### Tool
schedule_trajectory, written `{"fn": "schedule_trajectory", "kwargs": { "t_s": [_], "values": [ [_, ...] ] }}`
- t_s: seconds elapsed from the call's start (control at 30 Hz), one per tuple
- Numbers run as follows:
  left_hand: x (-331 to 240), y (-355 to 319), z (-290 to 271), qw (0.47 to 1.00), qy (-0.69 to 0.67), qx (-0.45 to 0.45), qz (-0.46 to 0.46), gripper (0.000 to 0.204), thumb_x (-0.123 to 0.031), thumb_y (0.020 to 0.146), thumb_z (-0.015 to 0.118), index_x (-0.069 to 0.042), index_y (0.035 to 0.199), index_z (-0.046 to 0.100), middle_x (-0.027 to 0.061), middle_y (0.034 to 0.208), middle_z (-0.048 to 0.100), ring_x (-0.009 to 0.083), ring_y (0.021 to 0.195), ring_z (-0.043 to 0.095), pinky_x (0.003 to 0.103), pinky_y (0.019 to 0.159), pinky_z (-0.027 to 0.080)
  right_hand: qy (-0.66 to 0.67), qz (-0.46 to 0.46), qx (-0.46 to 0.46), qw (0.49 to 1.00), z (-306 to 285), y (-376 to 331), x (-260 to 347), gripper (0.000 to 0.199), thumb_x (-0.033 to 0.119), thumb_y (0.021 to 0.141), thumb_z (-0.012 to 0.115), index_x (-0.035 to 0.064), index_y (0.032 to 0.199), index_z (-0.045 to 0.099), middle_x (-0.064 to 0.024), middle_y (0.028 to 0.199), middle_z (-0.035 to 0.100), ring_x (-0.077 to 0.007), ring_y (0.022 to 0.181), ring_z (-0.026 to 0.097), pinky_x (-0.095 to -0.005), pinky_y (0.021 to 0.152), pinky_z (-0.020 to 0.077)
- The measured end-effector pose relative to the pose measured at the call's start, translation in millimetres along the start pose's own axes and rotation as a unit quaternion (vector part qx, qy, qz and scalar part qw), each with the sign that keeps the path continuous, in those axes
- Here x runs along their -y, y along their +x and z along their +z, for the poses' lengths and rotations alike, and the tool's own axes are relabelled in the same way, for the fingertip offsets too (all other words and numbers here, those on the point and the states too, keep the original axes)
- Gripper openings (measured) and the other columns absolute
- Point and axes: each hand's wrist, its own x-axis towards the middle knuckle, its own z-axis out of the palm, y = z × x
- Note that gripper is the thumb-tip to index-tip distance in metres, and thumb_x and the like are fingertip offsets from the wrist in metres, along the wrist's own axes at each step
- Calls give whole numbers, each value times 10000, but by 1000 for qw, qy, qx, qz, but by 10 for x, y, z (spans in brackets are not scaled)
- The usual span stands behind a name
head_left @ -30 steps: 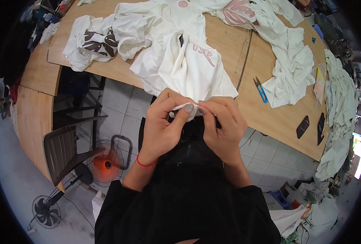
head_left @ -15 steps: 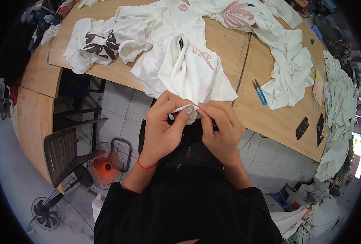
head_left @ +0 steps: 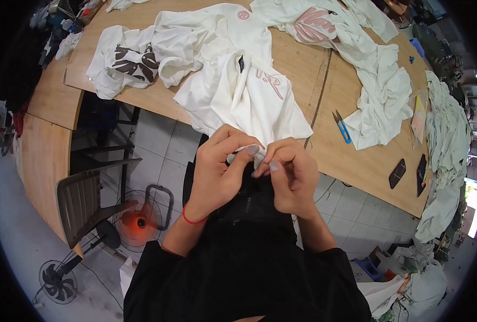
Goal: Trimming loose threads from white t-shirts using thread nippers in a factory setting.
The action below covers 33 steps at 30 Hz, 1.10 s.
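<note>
Both hands pinching the hem of a white T-shirt at the bench edge.
Left hand grip closed on the white T-shirt hem, right hand grip closed on it too, thumbs touching; shirt trails up onto the wooden bench. Blue thread snips lie right of it, near a heap of white garments.

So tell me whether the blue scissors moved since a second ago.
No. The blue scissors lie at the same spot beside the seam in the wooden table.
</note>
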Motion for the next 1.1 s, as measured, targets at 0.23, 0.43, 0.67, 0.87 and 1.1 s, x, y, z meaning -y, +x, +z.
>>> {"fn": "schedule_trajectory", "kwargs": {
  "t_s": [0.23, 0.43, 0.67, 0.87, 1.1],
  "values": [
    [33, 56, -204, 987, -87, -125, -51, 121, 1, 1103, 638, 53, 1128, 744, 51, 1060, 655, 98, 853, 657, 248, 772, 524, -314, 104, -45, 943, -887, -194, -725, 69, -70, 1011, 626, -23, 961, 617, -121, 1115, 705, -154, 745, 740, -284, 656, 571],
    [11, -14, -74, 980, -164, -47, -107, 138, -42, 1120, 640, 50, 1138, 741, 30, 1048, 647, 78, 841, 622, 235, 747, 500, -152, 13, -106, 983, -98, 161, -47, 149, -89, 974, 691, -50, 1117, 708, -132, 1019, 745, -205, 717, 754, -315, 649, 593],
    [5, -57, -162, 988, -119, -44, -84, 144, -42, 1121, 638, 41, 1158, 750, 34, 1068, 659, 82, 801, 644, 233, 719, 521, -223, -70, -44, 971, -58, 226, -102, 241, -146, 894, 730, -9, 1081, 796, -136, 992, 747, -226, 802, 756, -307, 673, 580],
    [-26, -92, -56, 972, -190, -62, -121, 123, 60, 1059, 682, 52, 1146, 767, 64, 1084, 678, 127, 871, 747, 238, 744, 592, -187, -41, -94, 977, 17, 167, -81, 235, -150, 902, 731, -11, 1081, 791, -124, 979, 741, -192, 795, 760, -290, 684, 601],
    [-75, -56, -33, 988, -127, -4, -87, 135, 88, 1024, 708, 56, 1138, 773, 94, 1100, 678, 137, 882, 757, 242, 747, 610, -94, -3, -107, 990, -37, 136, -43, 237, -161, 961, 700, -50, 1165, 747, -153, 1151, 688, -166, 896, 766, -278, 762, 635]
  ]
}}
